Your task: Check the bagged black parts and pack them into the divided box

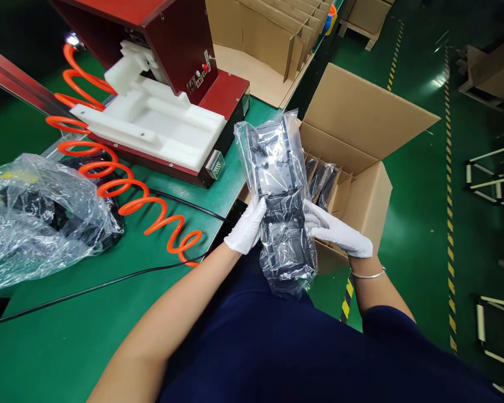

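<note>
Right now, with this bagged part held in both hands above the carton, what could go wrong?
1. The bagged black part is held only at its middle by the left hand and right hand; the slick plastic might slip through the gloves.
2. The carton already has bagged pieces in its divider slots, so the bag could snag on a divider edge.

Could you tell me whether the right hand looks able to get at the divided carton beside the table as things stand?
Probably yes: the right hand hovers just at the open carton, flaps up, nothing between. But it grips the bagged part together with the left hand.
</note>
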Motion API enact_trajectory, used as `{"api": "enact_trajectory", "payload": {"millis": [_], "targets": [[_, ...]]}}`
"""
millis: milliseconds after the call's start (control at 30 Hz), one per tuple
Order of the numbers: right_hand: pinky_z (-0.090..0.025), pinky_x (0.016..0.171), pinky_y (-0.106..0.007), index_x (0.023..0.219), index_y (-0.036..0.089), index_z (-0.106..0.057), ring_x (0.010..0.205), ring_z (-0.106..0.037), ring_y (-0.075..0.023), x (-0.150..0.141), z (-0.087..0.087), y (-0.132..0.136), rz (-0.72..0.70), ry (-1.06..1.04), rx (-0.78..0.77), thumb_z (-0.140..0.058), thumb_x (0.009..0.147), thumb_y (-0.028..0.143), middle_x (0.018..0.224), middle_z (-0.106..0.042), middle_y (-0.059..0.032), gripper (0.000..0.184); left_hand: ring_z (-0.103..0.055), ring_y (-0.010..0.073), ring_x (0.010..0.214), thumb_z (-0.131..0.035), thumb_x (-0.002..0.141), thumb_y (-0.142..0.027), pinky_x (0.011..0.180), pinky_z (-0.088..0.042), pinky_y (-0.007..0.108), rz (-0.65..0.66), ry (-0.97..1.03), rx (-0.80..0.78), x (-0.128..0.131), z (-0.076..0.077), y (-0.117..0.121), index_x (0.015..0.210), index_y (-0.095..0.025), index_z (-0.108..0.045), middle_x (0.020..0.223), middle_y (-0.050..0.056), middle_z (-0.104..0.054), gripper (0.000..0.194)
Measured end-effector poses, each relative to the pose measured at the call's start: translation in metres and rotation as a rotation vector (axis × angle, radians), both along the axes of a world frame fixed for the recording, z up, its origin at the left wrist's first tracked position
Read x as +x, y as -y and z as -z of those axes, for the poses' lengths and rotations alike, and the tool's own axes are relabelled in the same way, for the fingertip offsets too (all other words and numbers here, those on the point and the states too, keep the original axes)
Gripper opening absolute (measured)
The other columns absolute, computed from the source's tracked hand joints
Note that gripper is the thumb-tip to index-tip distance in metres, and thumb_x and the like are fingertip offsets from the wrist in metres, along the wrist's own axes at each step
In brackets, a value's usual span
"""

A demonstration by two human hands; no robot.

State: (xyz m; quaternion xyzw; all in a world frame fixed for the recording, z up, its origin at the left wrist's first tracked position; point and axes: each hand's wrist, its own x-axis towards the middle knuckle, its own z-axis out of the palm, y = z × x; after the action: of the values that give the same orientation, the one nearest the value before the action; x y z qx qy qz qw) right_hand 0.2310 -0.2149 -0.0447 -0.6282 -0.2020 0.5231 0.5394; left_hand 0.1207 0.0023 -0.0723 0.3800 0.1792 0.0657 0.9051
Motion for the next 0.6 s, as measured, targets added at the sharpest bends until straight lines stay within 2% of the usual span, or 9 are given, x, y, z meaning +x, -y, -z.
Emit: {"api": "enact_trajectory", "payload": {"millis": [200, 333, 400, 467, 600], "targets": [[-0.027, 0.125, -0.050, 0.168, 0.026, -0.011, 0.146, -0.040, -0.0282, -0.003, 0.000, 0.000, -0.036, -0.008, 0.045, -0.075, 0.089, 0.046, 0.162, -0.038, -0.0145, 0.104, -0.035, 0.0180, 0.153, -0.050, 0.105, -0.032, 0.129, -0.026, 0.034, -0.009, -0.022, 0.014, 0.000, 0.001, 0.000, 0.160, -0.031, -0.037, 0.162, 0.000, -0.044, 0.057], [-0.020, 0.128, -0.052, 0.167, 0.029, -0.016, 0.155, -0.026, -0.0306, -0.007, 0.015, -0.004, -0.059, 0.034, 0.046, -0.078, 0.085, 0.054, 0.170, -0.025, -0.0107, 0.106, -0.033, 0.0182, 0.154, -0.053, 0.104, -0.035, 0.130, -0.024, 0.035, -0.009, -0.006, 0.012, -0.001, 0.004, 0.000, 0.159, -0.029, -0.039, 0.162, 0.001, -0.043, 0.057], [-0.017, 0.129, -0.053, 0.165, 0.028, -0.023, 0.157, -0.021, -0.0313, -0.010, 0.025, -0.008, -0.044, 0.097, 0.037, -0.080, 0.082, 0.055, 0.170, -0.025, -0.0097, 0.105, -0.032, 0.0190, 0.154, -0.056, 0.103, -0.038, 0.130, -0.023, 0.036, -0.008, -0.005, 0.011, -0.002, 0.005, 0.000, 0.158, -0.029, -0.040, 0.162, 0.001, -0.044, 0.058], [-0.019, 0.128, -0.054, 0.162, 0.025, -0.033, 0.155, -0.026, -0.0324, -0.014, 0.035, -0.014, 0.008, 0.154, 0.032, -0.081, 0.080, 0.054, 0.167, -0.032, -0.0108, 0.100, -0.032, 0.0203, 0.154, -0.057, 0.102, -0.041, 0.130, -0.023, 0.037, 0.006, -0.007, 0.015, -0.002, 0.005, 0.000, 0.158, -0.030, -0.041, 0.162, 0.000, -0.043, 0.059], [-0.036, 0.120, -0.055, 0.143, 0.016, -0.056, 0.135, -0.053, -0.0330, -0.025, 0.049, -0.023, 0.195, 0.204, 0.055, -0.080, 0.078, 0.050, 0.144, -0.059, -0.0129, 0.077, -0.034, 0.0248, 0.153, -0.064, 0.096, -0.052, 0.128, -0.029, 0.041, 0.069, 0.017, 0.055, -0.004, 0.005, -0.002, 0.157, -0.036, -0.041, 0.164, -0.001, -0.040, 0.068]]}}
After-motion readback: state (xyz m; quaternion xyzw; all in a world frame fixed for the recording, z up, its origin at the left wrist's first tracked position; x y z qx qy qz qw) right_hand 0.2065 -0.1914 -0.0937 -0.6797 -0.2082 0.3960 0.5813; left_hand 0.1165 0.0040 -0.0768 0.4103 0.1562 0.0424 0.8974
